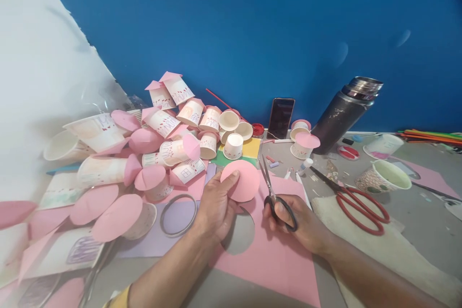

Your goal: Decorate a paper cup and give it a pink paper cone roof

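Note:
My left hand point(216, 204) pinches a cut-out pink paper circle point(242, 180), thumb on top of it. My right hand point(299, 224) grips small black-handled scissors point(272, 187), fingers through the loops, blades slightly apart and pointing away beside the circle. Under both hands lies a pink paper sheet point(274, 255) with a round hole cut in it point(240, 233).
A heap of paper cups with pink cone lids point(159, 144) fills the left. A metal ring point(178, 214) lies near my left wrist. Red-handled scissors point(355, 202), a cup point(384, 178), a steel flask point(346, 110) and a phone point(281, 116) stand to the right and back.

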Available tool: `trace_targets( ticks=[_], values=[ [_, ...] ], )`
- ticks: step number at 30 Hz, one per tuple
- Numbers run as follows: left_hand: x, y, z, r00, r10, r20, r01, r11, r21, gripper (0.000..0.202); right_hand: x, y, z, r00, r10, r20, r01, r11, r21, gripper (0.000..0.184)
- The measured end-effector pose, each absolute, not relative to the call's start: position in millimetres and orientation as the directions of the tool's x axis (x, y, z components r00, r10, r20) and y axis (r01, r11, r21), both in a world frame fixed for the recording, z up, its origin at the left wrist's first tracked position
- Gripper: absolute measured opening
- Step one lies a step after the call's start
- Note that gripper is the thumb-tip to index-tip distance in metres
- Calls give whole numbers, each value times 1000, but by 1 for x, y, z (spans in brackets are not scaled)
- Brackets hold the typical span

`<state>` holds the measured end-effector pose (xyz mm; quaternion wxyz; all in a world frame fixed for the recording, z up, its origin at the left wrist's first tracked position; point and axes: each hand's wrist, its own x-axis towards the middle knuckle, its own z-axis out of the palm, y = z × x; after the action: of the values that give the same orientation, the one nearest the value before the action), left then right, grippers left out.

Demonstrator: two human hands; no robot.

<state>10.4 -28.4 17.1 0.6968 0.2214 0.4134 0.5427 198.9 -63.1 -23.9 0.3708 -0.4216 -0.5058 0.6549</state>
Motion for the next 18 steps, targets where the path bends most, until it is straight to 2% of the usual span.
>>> trace_targets(
  ticks=[5,10,14,18],
  values=[
    [8,-29,19,15,951,-308,-575,260,775,42,199,-63,-24,-361,915,-180,-51,-212,-976,71],
    [13,-31,14,74,946,-315,-586,297,754,41,193,-62,-18,-190,962,-198,-136,-225,-965,51],
    [23,-38,7,126,943,-307,-581,321,748,44,191,-62,-14,-83,984,-157,-73,-163,-984,28],
    [26,-44,4,232,916,-328,-492,401,773,49,196,-58,-15,18,989,-149,-21,-149,-989,28]
  ],
)
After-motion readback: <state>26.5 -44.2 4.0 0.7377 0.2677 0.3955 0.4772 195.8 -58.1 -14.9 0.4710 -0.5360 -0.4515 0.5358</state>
